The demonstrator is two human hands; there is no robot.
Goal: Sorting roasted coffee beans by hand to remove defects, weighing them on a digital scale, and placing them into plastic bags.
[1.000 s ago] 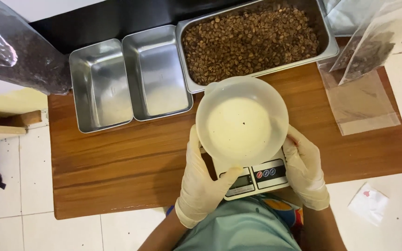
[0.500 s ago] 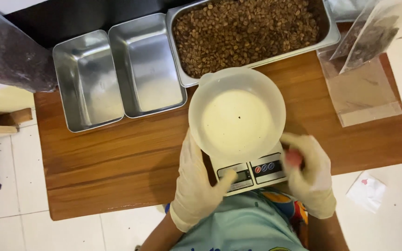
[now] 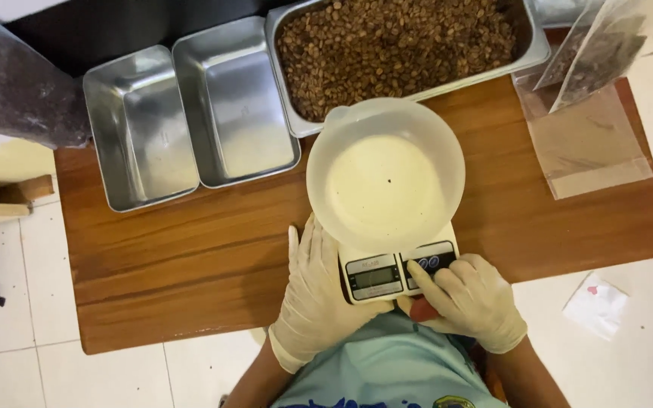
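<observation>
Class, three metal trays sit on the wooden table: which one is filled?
The large tray at the far right, full of brown beans; the two smaller trays hold none.

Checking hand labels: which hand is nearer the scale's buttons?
Right. The right hand has a fingertip on the buttons; the left hand lies flat beside the scale's left edge.

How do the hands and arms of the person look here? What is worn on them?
Both the left hand and the right hand wear thin, cream-white disposable gloves, slightly wrinkled, that end in a cuff at the wrist. Above the cuffs the forearms are bare: no sleeves, watch or jewellery show there. Between the arms a light blue-green shirt is visible, with a bit of dark print at the lower edge.
</observation>
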